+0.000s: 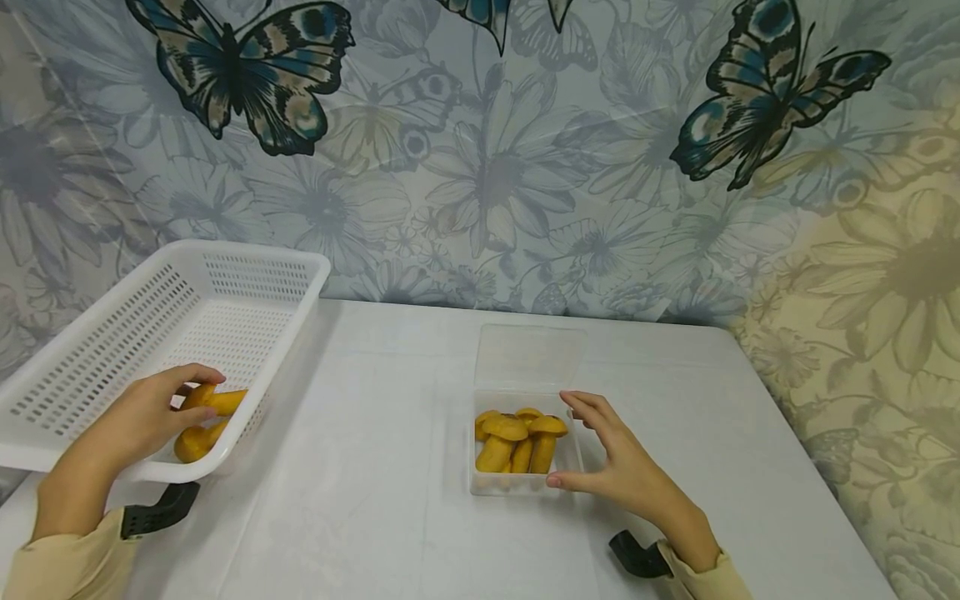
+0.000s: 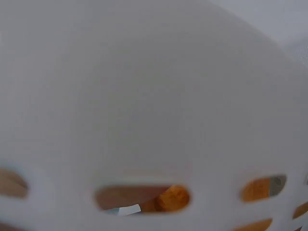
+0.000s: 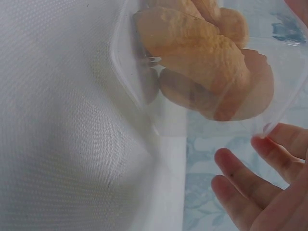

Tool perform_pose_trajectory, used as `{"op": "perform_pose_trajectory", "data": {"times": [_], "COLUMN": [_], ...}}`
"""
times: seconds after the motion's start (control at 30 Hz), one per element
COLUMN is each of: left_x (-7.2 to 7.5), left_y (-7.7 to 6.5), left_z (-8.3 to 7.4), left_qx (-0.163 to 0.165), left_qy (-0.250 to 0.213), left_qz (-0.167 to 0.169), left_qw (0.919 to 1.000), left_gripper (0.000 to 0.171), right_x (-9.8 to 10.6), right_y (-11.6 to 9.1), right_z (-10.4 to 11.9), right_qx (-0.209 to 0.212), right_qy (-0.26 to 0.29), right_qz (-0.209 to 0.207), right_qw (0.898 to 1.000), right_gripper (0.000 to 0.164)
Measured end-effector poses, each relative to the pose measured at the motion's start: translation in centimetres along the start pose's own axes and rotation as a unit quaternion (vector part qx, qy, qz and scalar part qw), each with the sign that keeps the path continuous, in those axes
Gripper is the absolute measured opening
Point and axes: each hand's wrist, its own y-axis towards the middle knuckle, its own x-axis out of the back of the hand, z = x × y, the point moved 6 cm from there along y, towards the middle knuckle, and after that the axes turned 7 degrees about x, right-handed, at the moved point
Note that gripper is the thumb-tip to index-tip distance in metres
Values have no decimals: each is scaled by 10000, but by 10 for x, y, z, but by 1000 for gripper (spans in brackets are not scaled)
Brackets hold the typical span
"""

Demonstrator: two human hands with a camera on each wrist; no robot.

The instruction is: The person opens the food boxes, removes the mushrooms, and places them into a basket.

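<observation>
My left hand [image 1: 153,412] reaches into the white basket [image 1: 296,333] and grips a yellow-brown mushroom [image 1: 228,402] between thumb and fingers. A second mushroom [image 1: 197,444] lies just below it by the basket's near right corner. In the left wrist view the basket wall [image 2: 154,106] fills most of the picture, with orange bits showing through its slots. My right hand [image 1: 630,467] spans the right side of a clear plastic box [image 1: 491,485], thumb on the near wall, fingertips at the far corner. Several mushrooms [image 3: 192,48] stand in that box, caps up.
The box's clear lid [image 1: 531,357] lies opened out behind it. A white cloth [image 1: 360,467] covers the table, whose back edge meets a butterfly-and-flower patterned backdrop [image 1: 495,167]. Black wrist straps show at both sleeves.
</observation>
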Motion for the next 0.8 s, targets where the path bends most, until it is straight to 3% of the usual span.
{"op": "perform_pose_trajectory", "data": {"times": [0.3, 0.63, 0.8], "left_x": [-3, 9, 12], "left_y": [2, -5, -9], "left_z": [3, -12, -18], "left_qx": [60, -420, -366], "left_qy": [3, -157, -320], "left_qz": [210, -622, -636], "left_qw": [9998, 9971, 9968], "left_gripper": [48, 44, 48], "right_x": [0, 0, 0], "right_y": [0, 1, 1], "right_z": [0, -3, -2], "right_qx": [-16, 82, 76], "right_qy": [-51, -172, -194], "right_qz": [21, 21, 18], "right_qw": [10000, 9998, 9998], "right_gripper": [97, 96, 96]}}
